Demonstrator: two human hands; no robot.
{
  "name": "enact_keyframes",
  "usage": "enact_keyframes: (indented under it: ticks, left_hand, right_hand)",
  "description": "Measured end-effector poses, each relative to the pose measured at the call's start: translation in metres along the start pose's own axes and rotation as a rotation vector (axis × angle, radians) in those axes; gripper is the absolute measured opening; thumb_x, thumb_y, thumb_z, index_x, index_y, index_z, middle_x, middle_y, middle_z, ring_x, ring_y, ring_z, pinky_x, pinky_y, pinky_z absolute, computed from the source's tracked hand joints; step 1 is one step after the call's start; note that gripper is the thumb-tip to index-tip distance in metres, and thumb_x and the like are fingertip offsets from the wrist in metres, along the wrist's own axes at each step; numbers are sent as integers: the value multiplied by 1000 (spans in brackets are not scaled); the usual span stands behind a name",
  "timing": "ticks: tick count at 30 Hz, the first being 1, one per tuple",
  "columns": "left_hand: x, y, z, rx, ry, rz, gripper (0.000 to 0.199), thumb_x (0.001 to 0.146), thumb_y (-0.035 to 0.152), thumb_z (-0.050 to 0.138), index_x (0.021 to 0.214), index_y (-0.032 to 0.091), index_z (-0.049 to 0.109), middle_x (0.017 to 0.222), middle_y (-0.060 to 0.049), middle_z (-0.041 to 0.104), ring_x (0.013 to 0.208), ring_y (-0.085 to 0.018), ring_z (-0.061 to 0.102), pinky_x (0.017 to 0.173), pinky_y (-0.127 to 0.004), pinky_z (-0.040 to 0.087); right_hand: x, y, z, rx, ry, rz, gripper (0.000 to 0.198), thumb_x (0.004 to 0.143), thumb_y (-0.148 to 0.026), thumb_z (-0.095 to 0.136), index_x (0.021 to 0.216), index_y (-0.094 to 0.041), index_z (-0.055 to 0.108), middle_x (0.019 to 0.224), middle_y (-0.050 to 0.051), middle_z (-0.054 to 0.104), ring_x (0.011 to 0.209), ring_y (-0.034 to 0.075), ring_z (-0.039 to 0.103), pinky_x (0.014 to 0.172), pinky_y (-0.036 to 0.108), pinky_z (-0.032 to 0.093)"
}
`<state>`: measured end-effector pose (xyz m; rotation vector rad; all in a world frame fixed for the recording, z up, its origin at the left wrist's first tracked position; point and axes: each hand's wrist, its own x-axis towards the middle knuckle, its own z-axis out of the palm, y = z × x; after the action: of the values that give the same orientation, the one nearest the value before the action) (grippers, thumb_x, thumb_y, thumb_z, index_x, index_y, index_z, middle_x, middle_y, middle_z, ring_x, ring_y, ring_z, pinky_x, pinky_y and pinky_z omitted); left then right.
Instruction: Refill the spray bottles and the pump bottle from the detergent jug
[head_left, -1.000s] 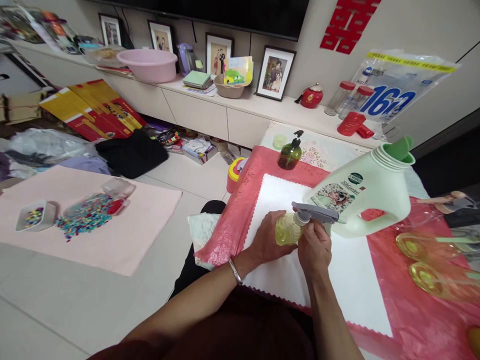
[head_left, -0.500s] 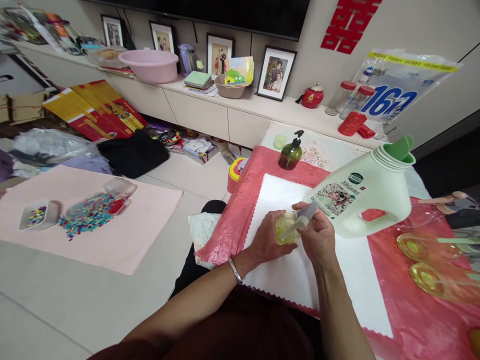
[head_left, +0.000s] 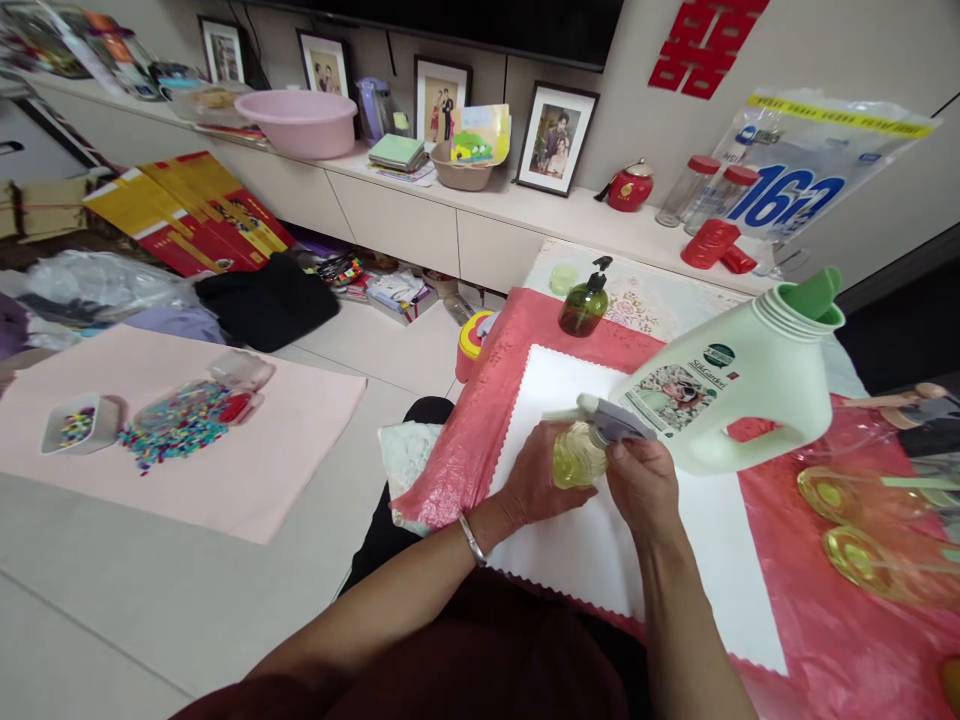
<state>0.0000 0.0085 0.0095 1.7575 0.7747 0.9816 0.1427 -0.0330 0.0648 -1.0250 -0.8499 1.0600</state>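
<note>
My left hand [head_left: 536, 480] is wrapped round a small clear bottle with yellow liquid [head_left: 577, 458], held over a white scalloped mat [head_left: 555, 385]. At the bottle's top, my right hand [head_left: 645, 485] grips a grey-and-white pump head [head_left: 615, 418], its nozzle pointing left. Whether the pump is fully threaded on cannot be seen. Just beyond my right hand stands a big pale green jug [head_left: 750, 380] with a green spout, tilted in view. Further back is a dark green pump bottle [head_left: 583, 305] with a black top.
Yellow bottles [head_left: 862, 560] lie on the red tablecloth [head_left: 840, 640] at right. A small pale green cup [head_left: 561, 279] sits near the table's back edge. On the floor at left, a pink sheet [head_left: 225, 500] bears colourful beads [head_left: 176, 420] and a white dish [head_left: 81, 425].
The pump head has turned in my right hand, its nozzle swinging round to the left. My left hand has stayed on the bottle.
</note>
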Motion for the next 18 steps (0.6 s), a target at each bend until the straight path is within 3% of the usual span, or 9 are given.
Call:
enact_keyframes:
  ticks: [4,6,11,14,18]
  left_hand:
    - [-3,-7,3,15,31,35,90,61,40,87,136,23,39,129,-12,55,121,-36,57,103,-57,48]
    - [-3,-7,4,36,29,25,90,61,40,87,135,24,39,129,-11,55,121,-36,57,104,-57,48]
    - [1,0,1,1,21,18,84,61,37,87,131,25,42,128,-10,57,119,-35,58,104,-55,48]
    - [2,1,0,-17,7,25,84,60,35,88,131,25,44,127,-9,59,119,-35,59,104,-54,47]
    - [1,-4,2,-17,4,10,83,60,38,88,130,25,45,128,-10,58,121,-35,58,105,-55,47]
  right_hand:
    - [2,1,5,-27,61,-31,40,67,-30,90,102,-25,72,101,2,69,89,17,62,80,30,50]
    - [1,0,6,-49,58,-34,44,66,-27,91,106,-26,71,105,1,68,92,17,62,81,29,50]
    - [-1,-6,1,-62,-70,22,54,75,-47,83,122,-24,71,127,10,63,118,28,58,98,42,49]
    - [0,-7,0,-47,-62,28,43,78,-49,81,112,-24,75,117,9,68,112,28,61,97,44,50]
    - [2,-3,6,-41,10,-14,34,72,-40,87,101,-26,76,105,4,70,96,21,64,86,35,53]
